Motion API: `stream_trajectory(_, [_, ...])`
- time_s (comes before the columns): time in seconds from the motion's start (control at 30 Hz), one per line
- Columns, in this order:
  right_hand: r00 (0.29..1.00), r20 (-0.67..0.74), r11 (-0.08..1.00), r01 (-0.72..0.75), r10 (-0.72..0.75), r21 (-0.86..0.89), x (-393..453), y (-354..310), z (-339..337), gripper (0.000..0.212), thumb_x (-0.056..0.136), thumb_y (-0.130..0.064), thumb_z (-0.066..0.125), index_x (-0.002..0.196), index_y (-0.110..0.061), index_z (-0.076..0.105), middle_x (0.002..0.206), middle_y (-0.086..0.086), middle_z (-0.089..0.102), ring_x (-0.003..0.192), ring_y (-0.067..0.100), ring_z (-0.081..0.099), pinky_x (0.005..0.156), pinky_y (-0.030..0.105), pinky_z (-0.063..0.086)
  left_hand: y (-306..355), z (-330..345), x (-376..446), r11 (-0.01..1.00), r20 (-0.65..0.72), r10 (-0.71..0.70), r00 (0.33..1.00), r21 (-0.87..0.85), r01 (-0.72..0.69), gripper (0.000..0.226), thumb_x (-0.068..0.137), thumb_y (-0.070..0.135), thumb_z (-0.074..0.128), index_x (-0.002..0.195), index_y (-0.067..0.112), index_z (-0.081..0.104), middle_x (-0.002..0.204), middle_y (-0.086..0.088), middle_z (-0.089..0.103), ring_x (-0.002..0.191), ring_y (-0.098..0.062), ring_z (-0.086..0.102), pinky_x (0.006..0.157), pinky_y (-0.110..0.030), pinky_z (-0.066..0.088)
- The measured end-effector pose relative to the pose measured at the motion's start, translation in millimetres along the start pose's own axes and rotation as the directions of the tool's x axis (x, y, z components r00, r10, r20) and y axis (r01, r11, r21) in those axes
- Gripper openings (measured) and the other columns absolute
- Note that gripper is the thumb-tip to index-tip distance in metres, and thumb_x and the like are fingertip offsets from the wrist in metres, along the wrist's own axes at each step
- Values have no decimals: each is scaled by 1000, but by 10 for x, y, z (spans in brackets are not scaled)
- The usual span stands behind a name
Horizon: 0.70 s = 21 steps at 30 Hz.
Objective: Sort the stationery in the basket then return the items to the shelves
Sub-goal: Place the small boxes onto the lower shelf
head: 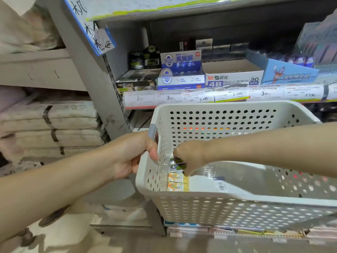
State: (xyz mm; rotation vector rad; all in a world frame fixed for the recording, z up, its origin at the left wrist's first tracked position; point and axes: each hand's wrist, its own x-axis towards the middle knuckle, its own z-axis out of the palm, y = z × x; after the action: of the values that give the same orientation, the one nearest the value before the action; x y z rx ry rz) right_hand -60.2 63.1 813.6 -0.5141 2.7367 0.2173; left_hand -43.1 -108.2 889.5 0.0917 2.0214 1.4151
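Presently the left hand (134, 156) is gripping the end rim of the white perforated basket (237, 194), thumb hooked inside, holding it up in front of the eraser shelf (200, 96). The right hand (189, 157) is reaching down into the basket's left corner, fingers curled and pinching the small dark packets (177, 164). Two orange-patterned packets (177, 183) are lying just beside them against the wall. Judgement: the packets are looking light, stiff and glossy, likely slippery; pinching across the short edges seems best. The right wrist is bending steeply downward, forearm crossing over the far rim.
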Motion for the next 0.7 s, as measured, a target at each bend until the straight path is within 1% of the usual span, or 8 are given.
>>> stream_trajectory(0.1, [1000,-9,1000,-6,5,-17,83,-100,-15,23,76,-26,68,85,-8,57,69,1,50,68,22,51,49,25,37,-55,-147,5,1000,26,20,999,-12,-20,78,39,-4,51,115,12,66,113,-21,69,105,-40,66,98,-59,47])
stream_trajectory(0.17, [1000,-19,999,-5,4,-43,117,-146,-42,23,76,-28,68,83,-9,55,66,0,48,68,22,51,48,25,36,-71,-215,-1,999,46,34,998,-19,-33,79,39,-5,51,115,13,66,109,-18,72,103,-38,67,94,-55,51])
stream_trajectory(0.33, [999,-53,999,-8,6,-53,138,-164,-197,28,77,-34,67,74,-10,53,61,-1,46,66,23,51,47,24,37,-83,-330,10,999,37,39,999,-28,-38,86,36,-7,52,120,7,62,114,-22,68,106,-40,65,97,-57,48])
stream_trajectory(0.4, [996,-92,999,0,-4,-38,118,-141,-298,31,78,-36,67,84,-7,59,68,2,52,69,24,52,56,27,43,-71,-351,29,999,22,23,999,-31,-23,87,37,-7,52,122,6,61,115,-22,68,106,-40,65,99,-58,47])
stream_trajectory(0.47, [992,-126,999,12,-16,-33,69,-111,-441,34,79,-35,66,91,-4,61,75,5,55,70,24,52,60,29,44,-60,-387,58,999,16,7,1000,-40,-7,83,40,-6,52,121,6,61,114,-22,69,104,-40,66,98,-57,48])
stream_trajectory(0.57, [981,-190,999,47,-42,24,-28,-47,-704,27,78,-30,65,88,-6,59,74,5,56,71,25,52,57,29,40,-57,-460,87,997,1,8,1000,-72,-8,70,48,-5,53,115,11,65,110,-21,70,98,-39,68,89,-55,54])
stream_trajectory(0.63, [966,-251,994,81,-60,76,-82,13,-903,29,77,-28,66,92,-3,63,80,11,63,73,24,55,60,30,43,-60,-514,98,997,10,12,1000,-77,-11,64,52,-6,54,110,15,67,107,-19,72,92,-36,70,77,-48,59])
stream_trajectory(0.7, [946,-318,981,122,-68,153,-113,106,-1115,31,75,-24,66,95,-1,66,86,15,67,70,21,55,62,31,47,-69,-567,98,997,21,9,1000,-82,-7,55,65,-12,46,107,17,68,99,-16,75,81,-32,73,68,-44,61])
